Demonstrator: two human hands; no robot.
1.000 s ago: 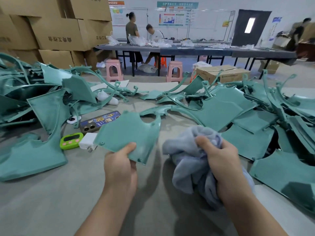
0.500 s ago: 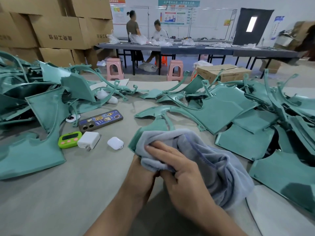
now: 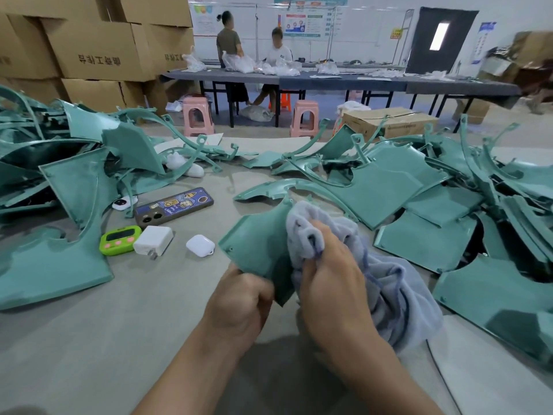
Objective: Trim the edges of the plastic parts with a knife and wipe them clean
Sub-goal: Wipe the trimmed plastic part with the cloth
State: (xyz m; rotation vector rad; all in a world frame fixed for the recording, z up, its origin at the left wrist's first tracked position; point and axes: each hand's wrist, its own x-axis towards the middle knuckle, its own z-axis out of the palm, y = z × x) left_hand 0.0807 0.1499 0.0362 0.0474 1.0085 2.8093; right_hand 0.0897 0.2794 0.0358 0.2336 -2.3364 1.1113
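Left hand (image 3: pixel 239 298) pinches the lower corner of the plastic part (image 3: pixel 257 244), just right of the earbud case (image 3: pixel 200 245); right hand (image 3: pixel 332 274) bunches cloth (image 3: pixel 395 289) on its edge. Judged: brace firmly, wipe along the rim.

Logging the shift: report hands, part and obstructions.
Left hand grips green part by near corner. Right hand grips grey cloth against it. Nothing in the way; knife not visible.

Teal plastic parts (image 3: pixel 68 187) lie heaped at the left and right of the grey worktop (image 3: pixel 89 339). Beside the left heap lie a phone in a stickered case (image 3: pixel 175 206), a green timer (image 3: pixel 120 240), a white charger (image 3: pixel 154 240) and a white earbud case (image 3: pixel 200 245).
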